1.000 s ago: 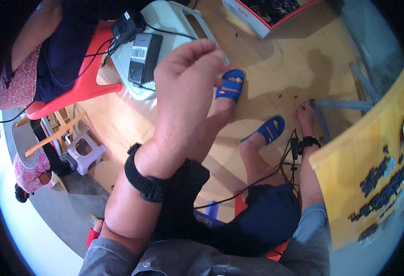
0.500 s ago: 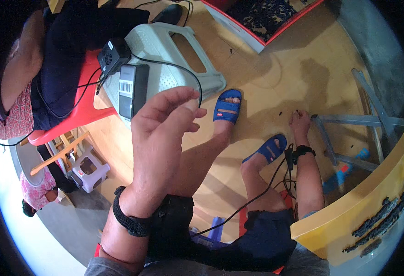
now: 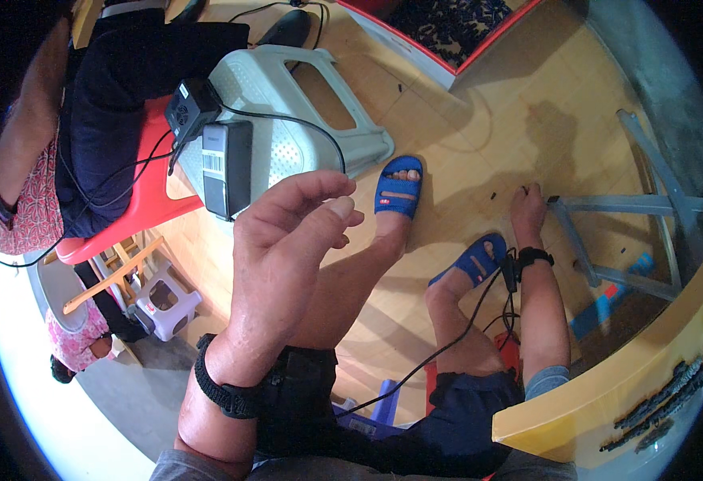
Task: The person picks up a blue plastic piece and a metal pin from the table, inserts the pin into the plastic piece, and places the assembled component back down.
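My left hand is raised in front of me, its fingers loosely bent and the thumb a little apart from them. No object shows in it. Low over the wooden floor, my right hand has its fingers closed together at the tips. A small dark piece seems to sit between those fingertips, too small to name. Just left of that hand, a short black piece lies on the floor. Another black piece lies farther off, near the box.
A red-rimmed box of many small black pieces is at the far side. On a pale green stool sit a black-and-grey device and a black fan unit. Metal legs and a yellow tabletop flank my right arm. A person sits left.
My right hand has risen slightly away from the floor and its fingers are drawn together. My left hand stays raised, its index fingertip slightly farther from the thumb. The view has shifted a little.
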`<state>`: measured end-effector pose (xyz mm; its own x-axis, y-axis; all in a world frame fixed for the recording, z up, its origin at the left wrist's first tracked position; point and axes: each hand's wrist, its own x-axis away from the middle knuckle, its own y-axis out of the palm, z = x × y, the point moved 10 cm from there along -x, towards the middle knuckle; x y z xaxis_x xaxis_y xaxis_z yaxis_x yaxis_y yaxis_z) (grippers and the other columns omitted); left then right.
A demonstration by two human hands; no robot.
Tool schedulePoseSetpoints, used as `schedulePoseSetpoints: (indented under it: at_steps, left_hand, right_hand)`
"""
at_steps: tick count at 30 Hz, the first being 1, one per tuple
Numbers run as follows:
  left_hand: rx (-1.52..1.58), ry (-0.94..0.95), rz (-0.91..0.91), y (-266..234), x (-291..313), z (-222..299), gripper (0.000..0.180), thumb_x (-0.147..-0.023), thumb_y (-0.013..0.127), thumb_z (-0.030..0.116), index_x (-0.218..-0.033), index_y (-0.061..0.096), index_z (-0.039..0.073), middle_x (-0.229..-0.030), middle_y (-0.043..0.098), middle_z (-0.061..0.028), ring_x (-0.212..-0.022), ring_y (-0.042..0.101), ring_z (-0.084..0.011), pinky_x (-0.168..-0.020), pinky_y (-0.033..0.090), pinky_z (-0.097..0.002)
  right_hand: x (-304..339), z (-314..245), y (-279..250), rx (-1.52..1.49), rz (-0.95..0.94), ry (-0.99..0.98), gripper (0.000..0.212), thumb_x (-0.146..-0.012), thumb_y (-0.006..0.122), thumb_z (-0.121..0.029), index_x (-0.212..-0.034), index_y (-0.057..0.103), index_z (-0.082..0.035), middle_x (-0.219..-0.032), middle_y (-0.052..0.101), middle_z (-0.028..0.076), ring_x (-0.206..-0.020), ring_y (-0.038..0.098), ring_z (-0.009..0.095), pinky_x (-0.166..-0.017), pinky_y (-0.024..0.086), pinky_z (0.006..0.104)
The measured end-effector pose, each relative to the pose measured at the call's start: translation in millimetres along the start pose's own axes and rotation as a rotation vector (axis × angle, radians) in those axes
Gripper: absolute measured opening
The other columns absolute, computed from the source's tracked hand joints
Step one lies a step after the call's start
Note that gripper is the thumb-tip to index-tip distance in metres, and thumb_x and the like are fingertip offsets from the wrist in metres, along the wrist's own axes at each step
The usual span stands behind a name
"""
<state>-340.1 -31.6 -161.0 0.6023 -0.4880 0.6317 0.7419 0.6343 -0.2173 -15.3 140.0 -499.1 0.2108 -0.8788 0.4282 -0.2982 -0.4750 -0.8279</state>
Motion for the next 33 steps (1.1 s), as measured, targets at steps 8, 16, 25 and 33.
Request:
schedulePoseSetpoints:
  at_steps: [8,16,25,33]
  left_hand:
    - [-0.003,-0.009,-0.008,-2,-1,2,0.023,-0.085,0.056,0.007,-0.105,0.061,-0.004,-0.1,0.064,-0.0098,-0.086,0.062,-0.0144,-0.07,0.047,-0.0249]
    - [-0.01,0.008,-0.009,-1,0,4,0.023,-0.086,0.056,0.008,-0.105,0.06,-0.004,-0.102,0.064,-0.0112,-0.085,0.063,-0.0154,-0.07,0.047,-0.025]
    - [0.019,-0.02,-0.012,1,0,2,0.024,-0.084,0.059,0.009,-0.105,0.061,-0.003,-0.098,0.064,-0.0077,-0.084,0.062,-0.0124,-0.07,0.047,-0.0241]
    - [-0.394,0.268,0.01,20,10,34,0.02,-0.075,0.071,0.004,-0.093,0.063,-0.001,-0.09,0.063,-0.0073,-0.074,0.061,-0.0114,-0.064,0.048,-0.0228]
  right_hand:
    - [0,2,5,0.128,0.031,-0.118,0.018,-0.084,0.058,-0.018,-0.089,0.058,-0.001,-0.085,0.063,0.021,-0.081,0.061,0.04,-0.071,0.048,0.0467]
    - [20,-20,17,-0.107,-0.117,-0.174,0.018,-0.081,0.06,-0.014,-0.094,0.062,-0.001,-0.089,0.063,0.021,-0.084,0.063,0.036,-0.074,0.05,0.0423]
    - [27,-35,28,-0.151,-0.097,-0.237,0.016,-0.076,0.065,-0.009,-0.09,0.061,-0.001,-0.081,0.063,0.017,-0.073,0.064,0.032,-0.067,0.05,0.0387]
    - [25,-61,30,0.185,-0.093,-0.32,0.013,-0.08,0.058,-0.014,-0.08,0.06,-0.001,-0.08,0.062,0.022,-0.076,0.061,0.039,-0.07,0.049,0.0467]
